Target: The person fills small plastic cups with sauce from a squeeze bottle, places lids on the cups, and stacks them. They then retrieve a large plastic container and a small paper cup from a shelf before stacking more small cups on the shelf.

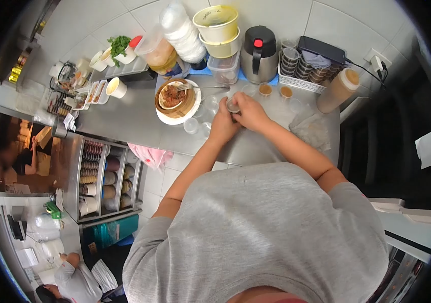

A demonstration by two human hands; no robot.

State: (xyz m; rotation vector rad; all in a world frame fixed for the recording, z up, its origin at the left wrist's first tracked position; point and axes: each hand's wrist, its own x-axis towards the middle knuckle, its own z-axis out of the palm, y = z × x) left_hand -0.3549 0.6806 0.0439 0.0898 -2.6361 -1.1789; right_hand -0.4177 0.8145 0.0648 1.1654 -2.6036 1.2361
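Observation:
Close over the steel counter (139, 123), my left hand (223, 122) and my right hand (252, 113) are closed around one small clear plastic cup (232, 105). My right fingers lie over its rim, and my left fingers wrap its side. Several clear small cups and lids, one of them a round lid (191, 125), lie left of my hands. Just beyond my right hand stand two small cups of brown sauce (265, 90) (285, 92). Farther left, a bamboo steamer (162, 108) with food and a fork (187, 87) rests on a white plate (192, 112).
Along the wall stand a steel thermos jug (259, 58), stacked yellow-rimmed tubs (219, 43) and a white basket (301, 84) of stacked cups. A squeeze bottle (338, 91) and a crumpled clear bag (310, 132) are at right. Another person (76, 280) is at lower left.

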